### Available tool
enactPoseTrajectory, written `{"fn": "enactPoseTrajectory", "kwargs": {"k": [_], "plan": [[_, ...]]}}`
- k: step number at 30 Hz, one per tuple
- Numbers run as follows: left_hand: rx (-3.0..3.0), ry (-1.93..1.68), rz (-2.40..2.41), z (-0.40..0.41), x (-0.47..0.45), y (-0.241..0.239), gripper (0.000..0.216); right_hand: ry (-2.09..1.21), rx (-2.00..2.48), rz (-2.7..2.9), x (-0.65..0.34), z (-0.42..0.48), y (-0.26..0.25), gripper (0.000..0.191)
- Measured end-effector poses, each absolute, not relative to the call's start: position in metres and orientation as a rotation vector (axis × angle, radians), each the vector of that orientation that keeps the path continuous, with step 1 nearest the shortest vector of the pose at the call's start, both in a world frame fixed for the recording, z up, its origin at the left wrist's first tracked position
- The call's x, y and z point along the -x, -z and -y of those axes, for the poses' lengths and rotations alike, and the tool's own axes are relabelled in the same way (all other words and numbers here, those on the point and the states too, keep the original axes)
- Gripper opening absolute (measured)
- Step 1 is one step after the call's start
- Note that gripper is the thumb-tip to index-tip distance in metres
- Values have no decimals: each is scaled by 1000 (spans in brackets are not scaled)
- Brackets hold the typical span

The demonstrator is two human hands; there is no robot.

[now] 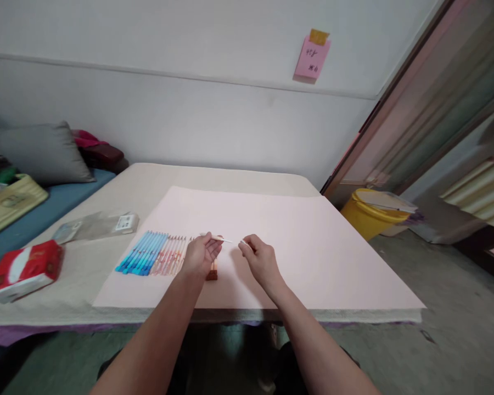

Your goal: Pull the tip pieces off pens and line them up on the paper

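Over the pink sheet, my left hand [200, 253] is half turned up and grips a slim cream-coloured pen [216, 237]. A thin white tip of the pen points toward my right hand. My right hand [258, 253] is pinched on a small white piece [243, 242], too small to name, a short gap from the tip. Left of my left hand lies a row of several blue pens [143, 253], with several pale pens with reddish patterns [168, 255] beside them. Brown-ended sticks [212, 271] lie partly hidden behind my left hand and wrist.
The pink sheet [296, 247] covers much of the padded table [230, 178]. At left are a clear plastic package [102, 226] and a red tissue pack [27, 270]. A yellow bin [366, 216] stands off the right edge. A pink note [312, 57] hangs on the wall.
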State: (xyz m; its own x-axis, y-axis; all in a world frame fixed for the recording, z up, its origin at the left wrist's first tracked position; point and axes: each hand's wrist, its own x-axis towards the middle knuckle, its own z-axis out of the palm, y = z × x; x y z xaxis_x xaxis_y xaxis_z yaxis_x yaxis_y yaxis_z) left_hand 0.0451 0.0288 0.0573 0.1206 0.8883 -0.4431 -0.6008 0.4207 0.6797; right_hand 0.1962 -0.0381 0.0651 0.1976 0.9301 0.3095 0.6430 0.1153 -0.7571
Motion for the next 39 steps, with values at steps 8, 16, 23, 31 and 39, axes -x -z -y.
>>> {"fn": "enactPoseTrajectory", "kwargs": {"k": [8,16,23,31,39], "plan": [[-443,-1019,-901,-16,-59,-46,9,-1073,1379,1076,-193,29,-63,16],[-379,-1008,-917,-17,-59,-46,9,-1245,1299,932,-195,27,-64,7],[-338,-1102,-907,-34,-41,-52,12,-1293,1199,905,-203,30,-72,6],[-278,-1165,-876,-42,-28,-57,13,-1304,1143,881,-216,31,-75,8],[-455,-1028,-869,-25,-45,-58,7,-1256,1140,909,-217,29,-73,11]]}}
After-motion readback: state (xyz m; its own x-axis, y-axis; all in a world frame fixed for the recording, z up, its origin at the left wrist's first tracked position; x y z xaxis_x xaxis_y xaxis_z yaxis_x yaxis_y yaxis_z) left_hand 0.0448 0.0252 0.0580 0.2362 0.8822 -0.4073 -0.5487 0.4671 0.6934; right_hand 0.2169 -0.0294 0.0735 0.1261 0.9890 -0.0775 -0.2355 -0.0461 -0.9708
